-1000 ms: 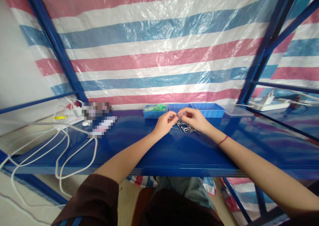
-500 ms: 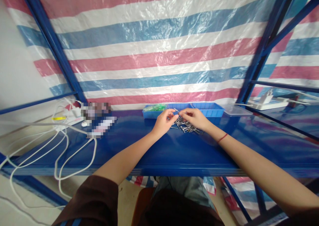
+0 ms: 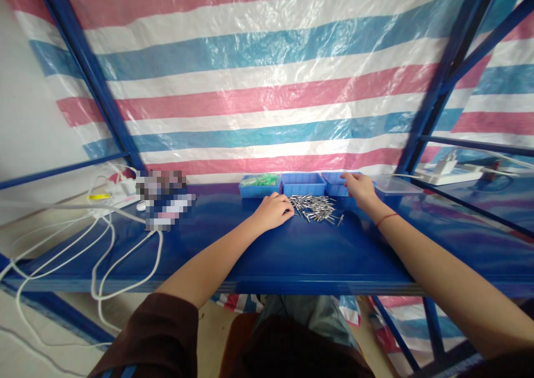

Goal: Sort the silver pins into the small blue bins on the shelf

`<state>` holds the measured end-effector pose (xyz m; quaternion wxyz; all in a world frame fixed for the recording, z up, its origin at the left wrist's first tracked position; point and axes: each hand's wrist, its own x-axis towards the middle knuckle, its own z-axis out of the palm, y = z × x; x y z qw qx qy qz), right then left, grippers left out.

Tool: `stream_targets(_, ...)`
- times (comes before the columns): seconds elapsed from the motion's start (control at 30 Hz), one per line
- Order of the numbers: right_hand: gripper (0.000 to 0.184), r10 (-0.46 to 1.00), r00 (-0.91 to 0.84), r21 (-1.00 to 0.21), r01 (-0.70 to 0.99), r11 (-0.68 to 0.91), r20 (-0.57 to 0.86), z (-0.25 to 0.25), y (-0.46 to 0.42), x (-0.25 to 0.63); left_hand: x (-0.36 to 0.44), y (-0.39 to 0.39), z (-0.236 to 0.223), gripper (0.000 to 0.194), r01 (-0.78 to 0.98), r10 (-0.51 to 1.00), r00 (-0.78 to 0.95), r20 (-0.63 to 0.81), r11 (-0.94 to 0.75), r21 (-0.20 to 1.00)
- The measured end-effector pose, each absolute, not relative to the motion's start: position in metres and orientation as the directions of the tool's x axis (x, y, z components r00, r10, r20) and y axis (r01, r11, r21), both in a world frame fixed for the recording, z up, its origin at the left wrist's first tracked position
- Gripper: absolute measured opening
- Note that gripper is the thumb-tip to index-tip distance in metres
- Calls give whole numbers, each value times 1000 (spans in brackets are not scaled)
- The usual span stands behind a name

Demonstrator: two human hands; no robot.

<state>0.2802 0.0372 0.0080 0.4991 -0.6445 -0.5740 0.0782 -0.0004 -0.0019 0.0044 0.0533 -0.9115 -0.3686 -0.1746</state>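
Observation:
A loose pile of small silvery metal pins point(image 3: 315, 207), some with wider heads like rivets, lies on the blue tabletop. At the pile's left edge rests my left hand point(image 3: 274, 210), its fingers curled downward; whatever they may hold is hidden. My right hand point(image 3: 361, 190) is over the right blue bin point(image 3: 334, 184), index finger stretched out and fingertips apart, with nothing visible in them. Beside that stands the middle blue bin point(image 3: 303, 185). The left blue bin point(image 3: 261, 190) holds green and clear plastic packaging point(image 3: 262, 179).
A clear plastic lid or tray point(image 3: 396, 184) lies right of the bins. White cables point(image 3: 106, 255) and a power strip point(image 3: 119, 201) occupy the left side. Another white power strip point(image 3: 450, 173) sits far right. Blue metal posts point(image 3: 85, 72) frame a striped plastic sheet point(image 3: 258, 94).
My hands, together above the pile with a small pin between them earlier, are now apart. The right went to the right bin; the left lowered to the pile's edge.

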Motion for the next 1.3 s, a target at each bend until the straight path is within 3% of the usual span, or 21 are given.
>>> stream_targets(0.07, 31, 841, 306, -755, 633, 171, 447, 14, 29, 267, 1, -2, 3, 22, 694, 655, 672, 346, -720, 15)
stream_targets(0.17, 29, 894, -10, -676, 650, 347, 449, 21, 14, 240, 4, -1, -1, 25, 692, 649, 662, 376, -721, 26)
stream_targets(0.27, 24, 860, -263, -635, 587, 502, 438, 23, 1, 215, 8, 2, -2, 26, 659, 666, 582, 466, -722, 210)
stream_targets(0.37, 23, 820, -373, -642, 511, 572, 434, 22, -8, 198, 11, 4, 0, 23, 570, 721, 464, 514, -688, 450)
stream_targets(0.5, 27, 801, -346, -670, 439, 599, 489, 23, -14, 189, 12, 4, 0, 25, 432, 765, 404, 502, -643, 633)
stream_targets(0.63, 30, 808, -317, -712, 384, 588, 497, 26, -16, 188, 14, 6, -2, 27, 334, 765, 412, 496, -633, 699)
stream_targets(1.07, 26, 751, -306, -654, 370, 660, 585, 26, -18, 188, 18, 4, -6, 21, 284, 763, 433, 479, -620, 731)
stream_targets(1.3, 20, 733, -288, -572, 476, 668, 617, 30, -20, 191, 16, 2, -2, 16, 296, 767, 309, 562, -639, 710)
